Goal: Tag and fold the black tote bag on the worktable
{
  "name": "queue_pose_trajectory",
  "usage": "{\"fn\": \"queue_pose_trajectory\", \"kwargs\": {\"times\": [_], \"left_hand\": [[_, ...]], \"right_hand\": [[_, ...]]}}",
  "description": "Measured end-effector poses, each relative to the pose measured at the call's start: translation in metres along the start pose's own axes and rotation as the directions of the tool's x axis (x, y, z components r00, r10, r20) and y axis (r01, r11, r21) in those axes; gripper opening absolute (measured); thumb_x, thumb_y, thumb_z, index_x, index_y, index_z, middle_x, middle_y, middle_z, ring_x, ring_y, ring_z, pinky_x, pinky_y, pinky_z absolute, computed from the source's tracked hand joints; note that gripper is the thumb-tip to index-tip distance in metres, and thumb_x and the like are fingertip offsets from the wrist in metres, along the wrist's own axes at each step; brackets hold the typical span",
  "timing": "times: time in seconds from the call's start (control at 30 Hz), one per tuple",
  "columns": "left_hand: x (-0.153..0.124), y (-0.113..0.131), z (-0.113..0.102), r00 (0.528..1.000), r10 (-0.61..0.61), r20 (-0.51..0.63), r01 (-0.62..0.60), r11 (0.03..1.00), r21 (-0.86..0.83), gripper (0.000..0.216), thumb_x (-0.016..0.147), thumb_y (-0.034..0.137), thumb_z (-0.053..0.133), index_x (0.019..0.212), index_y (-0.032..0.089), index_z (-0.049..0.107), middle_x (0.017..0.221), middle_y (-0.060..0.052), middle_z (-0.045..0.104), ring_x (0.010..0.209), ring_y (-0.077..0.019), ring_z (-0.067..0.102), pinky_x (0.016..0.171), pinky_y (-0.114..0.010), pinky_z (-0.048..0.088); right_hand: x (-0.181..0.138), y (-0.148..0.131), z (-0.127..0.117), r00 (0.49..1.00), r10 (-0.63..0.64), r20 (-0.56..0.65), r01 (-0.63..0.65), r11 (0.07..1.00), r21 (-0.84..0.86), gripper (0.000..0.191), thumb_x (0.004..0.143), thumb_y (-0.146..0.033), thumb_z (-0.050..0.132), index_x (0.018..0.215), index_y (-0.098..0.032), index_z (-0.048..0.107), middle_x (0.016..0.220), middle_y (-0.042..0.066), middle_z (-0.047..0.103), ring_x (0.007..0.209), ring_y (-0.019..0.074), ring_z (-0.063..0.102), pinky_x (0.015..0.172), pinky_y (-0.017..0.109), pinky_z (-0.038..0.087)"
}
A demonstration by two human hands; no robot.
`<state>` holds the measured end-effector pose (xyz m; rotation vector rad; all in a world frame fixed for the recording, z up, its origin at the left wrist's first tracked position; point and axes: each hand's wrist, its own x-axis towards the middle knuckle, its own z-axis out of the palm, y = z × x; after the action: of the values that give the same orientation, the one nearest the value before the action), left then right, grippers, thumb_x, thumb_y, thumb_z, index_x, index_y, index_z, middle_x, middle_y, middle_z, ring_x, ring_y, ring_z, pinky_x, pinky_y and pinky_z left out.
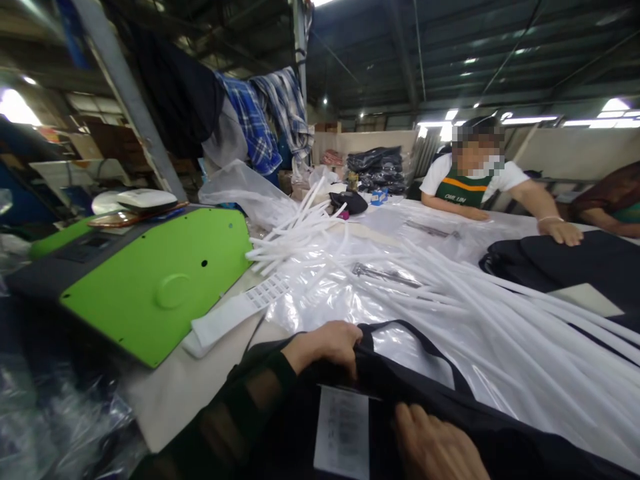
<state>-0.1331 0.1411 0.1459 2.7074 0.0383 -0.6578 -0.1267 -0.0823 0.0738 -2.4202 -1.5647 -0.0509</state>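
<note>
Hands at the near edge of the bench (pixel 165 393). I see my left hand (pixel 327 347) curled over the rim of the dark garment (pixel 450 413), fingers gripping the fabric; my right hand (pixel 435 447) rests flat on the same garment, just beside its white label (pixel 343 433), fingers loosely spread and holding nothing. Beyond the garment lie clear plastic sheets (pixel 400 300) and white strips (pixel 310 227). Left of the garment stands a green machine (pixel 160 280). Far beyond the garment, a co-worker's hand (pixel 563 232) rests on dark cloth (pixel 560 263).
</note>
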Motion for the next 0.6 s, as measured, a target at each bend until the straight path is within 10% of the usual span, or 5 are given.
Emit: {"fn": "queue_pose_trajectory", "kwargs": {"times": [0.1, 0.23, 0.4, 0.5, 0.6], "left_hand": [[-0.001, 0.0, 0.0, 1.0, 0.009, 0.0, -0.009, 1.0, 0.006, 0.032, 0.061, 0.026, 0.068, 0.091, 0.017, 0.062, 0.094, -0.007, 0.067, 0.082, -0.0238, 0.063, 0.06, -0.024, 0.044], [-0.005, 0.004, -0.001, 1.0, 0.018, -0.005, -0.018, 0.999, 0.028, 0.032, 0.064, 0.032, 0.066, 0.092, 0.015, 0.062, 0.095, -0.012, 0.067, 0.085, -0.029, 0.063, 0.061, -0.028, 0.045], [-0.009, 0.005, -0.003, 1.0, 0.022, -0.004, -0.021, 0.999, 0.042, 0.031, 0.065, 0.027, 0.065, 0.093, 0.016, 0.061, 0.095, -0.011, 0.067, 0.085, -0.0267, 0.064, 0.06, -0.027, 0.043], [-0.008, 0.002, -0.003, 0.999, 0.038, 0.006, -0.039, 0.999, 0.023, 0.047, 0.057, 0.039, 0.075, 0.096, 0.017, 0.06, 0.094, -0.008, 0.067, 0.08, -0.0246, 0.063, 0.055, -0.025, 0.041], [-0.006, -0.001, -0.003, 0.998, 0.064, 0.01, -0.064, 0.998, 0.019, 0.052, 0.055, 0.043, 0.078, 0.097, 0.017, 0.059, 0.094, -0.007, 0.066, 0.081, -0.0241, 0.062, 0.054, -0.025, 0.04]], "right_hand": [[0.005, 0.011, -0.007, 0.949, 0.232, 0.215, -0.3, 0.876, 0.379, 0.024, 0.084, -0.033, 0.044, 0.088, -0.02, 0.064, 0.078, 0.011, 0.064, 0.066, 0.0216, 0.059, 0.057, 0.029, 0.041], [0.038, -0.009, -0.019, 0.773, 0.317, 0.549, -0.632, 0.32, 0.706, 0.056, 0.083, -0.066, 0.034, 0.093, -0.019, 0.064, 0.084, 0.009, 0.064, 0.073, 0.0228, 0.06, 0.061, 0.032, 0.046], [0.058, -0.037, -0.002, 0.695, 0.254, 0.672, -0.704, 0.056, 0.708, 0.06, 0.073, -0.069, 0.046, 0.093, -0.015, 0.062, 0.079, 0.009, 0.064, 0.072, 0.0227, 0.062, 0.058, 0.032, 0.048], [0.049, -0.045, 0.019, 0.739, 0.17, 0.652, -0.622, -0.201, 0.757, 0.052, 0.046, -0.044, 0.076, 0.086, -0.015, 0.06, 0.074, 0.005, 0.063, 0.062, 0.0174, 0.059, 0.054, 0.026, 0.045], [0.036, -0.044, 0.036, 0.766, 0.184, 0.616, -0.57, -0.249, 0.783, 0.045, 0.039, -0.037, 0.076, 0.075, -0.015, 0.058, 0.058, -0.001, 0.055, 0.045, 0.0104, 0.047, 0.044, 0.022, 0.036]]}}
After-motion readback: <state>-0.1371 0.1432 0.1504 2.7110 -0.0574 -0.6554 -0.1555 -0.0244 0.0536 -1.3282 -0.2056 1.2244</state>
